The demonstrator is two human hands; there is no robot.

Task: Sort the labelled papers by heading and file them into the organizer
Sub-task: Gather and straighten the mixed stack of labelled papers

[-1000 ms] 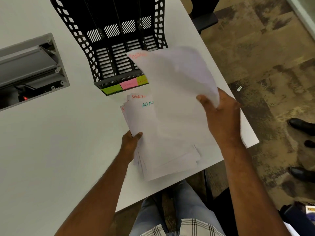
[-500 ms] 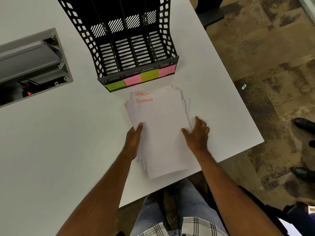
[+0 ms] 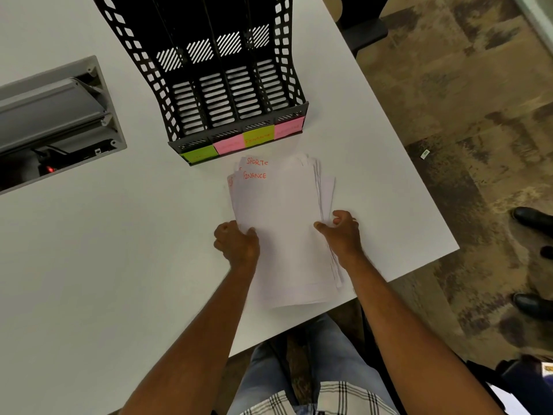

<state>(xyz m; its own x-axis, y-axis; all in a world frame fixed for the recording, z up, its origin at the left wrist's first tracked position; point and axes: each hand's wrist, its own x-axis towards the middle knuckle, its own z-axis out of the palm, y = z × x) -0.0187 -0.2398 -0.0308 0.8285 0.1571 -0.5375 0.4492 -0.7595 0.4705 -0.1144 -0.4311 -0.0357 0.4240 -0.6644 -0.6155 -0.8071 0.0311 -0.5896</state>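
A loose stack of white papers (image 3: 281, 223) lies on the white table near its front edge. The top sheet is headed FINANCE in orange, and a sheet under it shows SPORTS. My left hand (image 3: 236, 244) grips the stack's left edge with curled fingers. Over at the stack's right edge, my right hand (image 3: 341, 235) pinches the sheets, thumb on top. Just beyond the papers stands a black perforated organizer (image 3: 227, 85) with several slots, all without papers. Green, pink, yellow and pink sticky labels (image 3: 257, 136) run along its front lip.
A grey open cable hatch (image 3: 54, 121) is set into the table at the left. The table's right edge (image 3: 413, 163) runs diagonally close to the stack. Black shoes of another person (image 3: 532, 217) stand on the patterned floor to the right.
My right hand laid the raised sheet back onto the stack and moved to its right edge. My left hand's fingers curled tighter on the left edge.
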